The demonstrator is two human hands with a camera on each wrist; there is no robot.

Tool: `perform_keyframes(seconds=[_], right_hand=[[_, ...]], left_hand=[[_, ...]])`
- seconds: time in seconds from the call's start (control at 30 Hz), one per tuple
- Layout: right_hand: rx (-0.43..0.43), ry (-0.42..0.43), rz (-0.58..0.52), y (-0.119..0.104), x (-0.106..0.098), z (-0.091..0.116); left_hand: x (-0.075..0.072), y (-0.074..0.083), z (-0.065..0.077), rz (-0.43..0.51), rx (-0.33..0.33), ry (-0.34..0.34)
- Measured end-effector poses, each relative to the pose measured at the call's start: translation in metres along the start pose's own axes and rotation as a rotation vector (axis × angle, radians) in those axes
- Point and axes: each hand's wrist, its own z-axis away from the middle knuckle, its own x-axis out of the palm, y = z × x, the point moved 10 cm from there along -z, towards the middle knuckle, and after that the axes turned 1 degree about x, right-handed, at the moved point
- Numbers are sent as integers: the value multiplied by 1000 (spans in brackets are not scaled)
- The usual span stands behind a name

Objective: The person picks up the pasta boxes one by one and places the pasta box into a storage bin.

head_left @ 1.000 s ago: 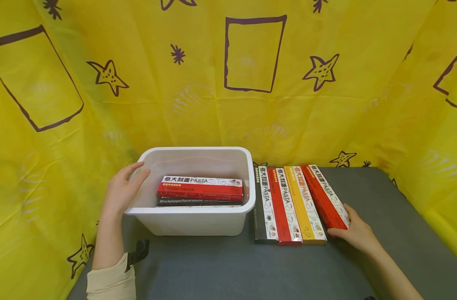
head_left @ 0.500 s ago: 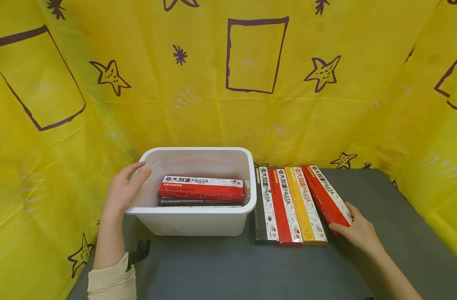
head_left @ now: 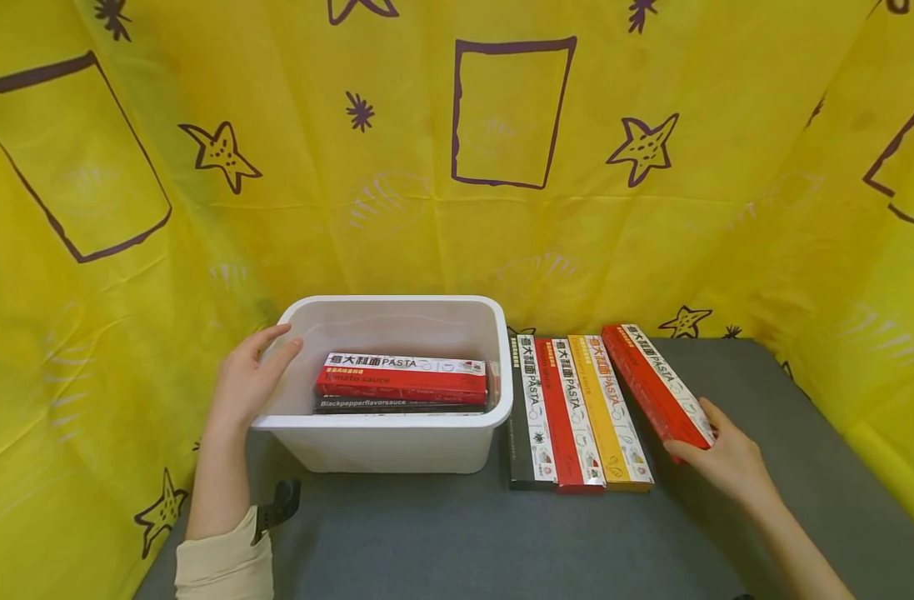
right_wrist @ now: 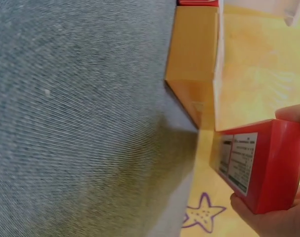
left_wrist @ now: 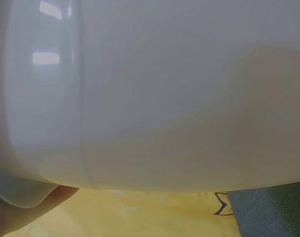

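Observation:
My left hand (head_left: 247,379) holds the left rim of a white plastic bin (head_left: 382,450), its thumb over the inside. In the left wrist view the bin's outer wall (left_wrist: 164,98) fills most of the picture and hides most of that hand. Inside the bin lie a red tomato sauce pasta box (head_left: 400,382) and a black pasta box (head_left: 397,403). At the right, my right hand (head_left: 734,458) pinches the near end of another red pasta box (head_left: 655,383) between thumb and fingers. The right wrist view shows this red box (right_wrist: 278,168) tilted and raised off the table.
Between the bin and my right hand, a black pasta box (head_left: 522,433), a red one (head_left: 565,425) and a yellow one (head_left: 605,417) lie side by side on the dark grey table (head_left: 457,533). A yellow patterned curtain (head_left: 397,233) encloses the back and sides.
The red pasta box in my right hand has come up off the table and shifted slightly right. My left hand stays at the bin's rim.

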Motion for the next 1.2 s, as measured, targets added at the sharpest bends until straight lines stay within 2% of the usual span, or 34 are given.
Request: perform_keyframes(seconds=[0.43, 0.7, 1.0, 1.2], right_hand=[[-17, -1, -8, -21, -20, 4], [-2, -36, -34, -34, -25, 5], [-36, -40, -70, -56, -31, 6], [-74, -37, -136, -73, -39, 8]], left_hand=[[0, 0, 1, -2, 5, 9], [1, -2, 1, 5, -2, 5], [0, -2, 1, 13, -6, 5], [0, -2, 2, 10, -9, -5]])
